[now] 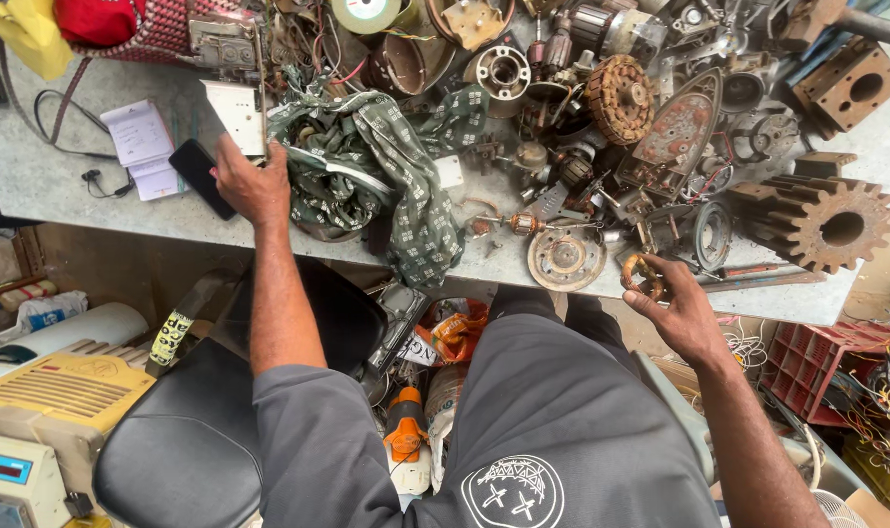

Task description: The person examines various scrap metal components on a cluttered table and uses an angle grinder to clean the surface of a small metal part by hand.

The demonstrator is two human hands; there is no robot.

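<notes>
- Here the left hand [251, 184] lies on the grey workbench [64, 186], fingers closed around a white flat part [238, 115] that stands up from the grip; a black phone [200, 176] is touching the same hand at its outer side
- The right hand [681, 315] is at the near edge of the bench, thumb and fingers pinched on a small copper-coloured coil ring [644, 276], the rest of the hand half open
- The ring is held just over the bench edge, beside a round rusty disc [565, 258] and near a big rusty gear [818, 221]
- Between the two hands lies a green patterned cloth [396, 166] over a heap of motor parts
- I judge that the work in hand is sorting and checking small parts; to do it well the ring should be kept in a light pinch, because its thin wires could bend or break
- The white part should be lifted straight, since the cloth and loose wires are just beside it and may catch
- The phone sits near the edge and could be pushed off, so the left hand should move with care
</notes>
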